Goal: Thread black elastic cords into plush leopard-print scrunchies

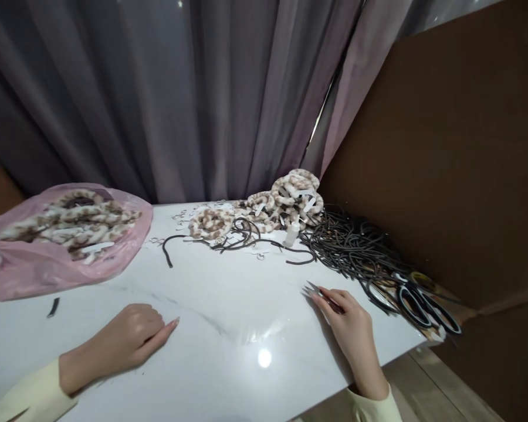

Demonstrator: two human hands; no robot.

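Note:
My left hand [132,334] rests on the white table at the lower left. Its fingers are curled under and the thumb points out along the tabletop; nothing shows in it. In my right hand [347,319] is a small pair of scissors [313,288], tips pointing left and the blades slightly apart. Their dark red handles are mostly covered by my fingers. Beyond both hands lie dark cords [246,234], some loose on the table. Fluffy brown-and-white rings [211,223] sit near the back edge, several of them heaped [297,190] with white tags.
A pink plastic bag [127,246] of fluffy pieces lies left. A small white bottle [291,232] stands by the heap. Dark cords pile up [352,240] at the right, beside large scissors [416,305]. A short dark scrap [53,307] lies left. Grey curtains [167,99] and a brown panel [449,152] border the table.

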